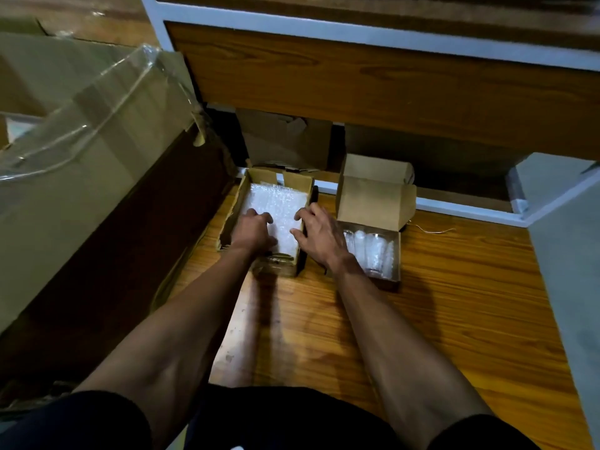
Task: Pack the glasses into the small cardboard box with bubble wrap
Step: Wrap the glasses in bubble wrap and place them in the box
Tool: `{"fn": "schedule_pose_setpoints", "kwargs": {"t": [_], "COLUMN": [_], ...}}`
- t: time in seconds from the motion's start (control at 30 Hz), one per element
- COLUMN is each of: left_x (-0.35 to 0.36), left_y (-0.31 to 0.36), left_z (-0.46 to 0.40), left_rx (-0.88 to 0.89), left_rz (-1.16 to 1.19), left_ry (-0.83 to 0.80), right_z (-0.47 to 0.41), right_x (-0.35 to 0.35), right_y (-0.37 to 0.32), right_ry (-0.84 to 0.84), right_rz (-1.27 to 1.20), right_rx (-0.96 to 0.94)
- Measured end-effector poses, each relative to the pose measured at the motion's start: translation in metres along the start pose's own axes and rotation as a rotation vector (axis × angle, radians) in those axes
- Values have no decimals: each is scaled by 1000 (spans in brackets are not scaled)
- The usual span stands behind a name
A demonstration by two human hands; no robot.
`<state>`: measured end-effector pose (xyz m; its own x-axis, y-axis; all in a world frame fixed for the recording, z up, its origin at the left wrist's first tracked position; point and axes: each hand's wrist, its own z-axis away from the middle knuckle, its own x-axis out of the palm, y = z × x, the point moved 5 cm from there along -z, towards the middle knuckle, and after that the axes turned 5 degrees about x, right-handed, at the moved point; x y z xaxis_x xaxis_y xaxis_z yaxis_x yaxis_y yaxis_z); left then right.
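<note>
A small open cardboard box (293,181) sits on the wooden floor, filled with a white sheet of bubble wrap (276,203). My left hand (251,230) presses down on the wrap's near left part, fingers curled at the tips. My right hand (319,233) rests over the box's right wall, fingertips touching the wrap. A clear glass (276,259) shows under the wrap at the box's near end. To the right, a second small cardboard box (376,201) stands with its lid up, holding glasses (376,253) lying on bubble wrap.
A large cardboard carton (81,177) with loose clear plastic (97,102) lies on the left. A wooden bed frame (357,79) with a white rail spans the back, with more cardboard boxes (285,141) beneath it. A grey wall (571,254) closes the right.
</note>
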<state>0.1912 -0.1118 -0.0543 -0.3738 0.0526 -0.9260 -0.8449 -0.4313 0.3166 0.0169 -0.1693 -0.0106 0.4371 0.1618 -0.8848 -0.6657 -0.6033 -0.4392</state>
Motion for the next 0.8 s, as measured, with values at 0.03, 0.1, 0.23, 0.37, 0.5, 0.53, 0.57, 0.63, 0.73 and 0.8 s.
{"fn": "schedule_pose_setpoints", "kwargs": {"t": [0.03,0.1,0.23,0.37,0.5,0.53,0.57,0.63,0.73,0.8], "left_x": [0,0,0,0,-8,-10,-13,-23,-36,-41], "left_y": [1,4,5,-1,-17,-21,-22,-15,2,16], "left_z": [-3,-8,-14,-15,-12,-11,-10,-3,6,9], "left_rx": [15,47,74,7,-79,-78,-52,50,130,133], "left_rz": [-14,-36,5,119,368,444,544,773,986,1051], "left_ry": [-2,-12,-3,27,135,170,198,222,190,139], "right_z": [-2,-4,-6,-6,-3,-3,-3,-2,-6,-9], "right_x": [2,4,4,3,3,3,2,0,-9,-17], "right_y": [0,1,4,6,5,5,4,1,0,-4], "right_ry": [-9,-19,-22,-28,-27,-28,-34,-22,30,21], "right_rz": [10,12,20,7,14,18,17,-29,-250,-423], "right_rx": [12,30,48,82,94,93,100,128,252,332]}}
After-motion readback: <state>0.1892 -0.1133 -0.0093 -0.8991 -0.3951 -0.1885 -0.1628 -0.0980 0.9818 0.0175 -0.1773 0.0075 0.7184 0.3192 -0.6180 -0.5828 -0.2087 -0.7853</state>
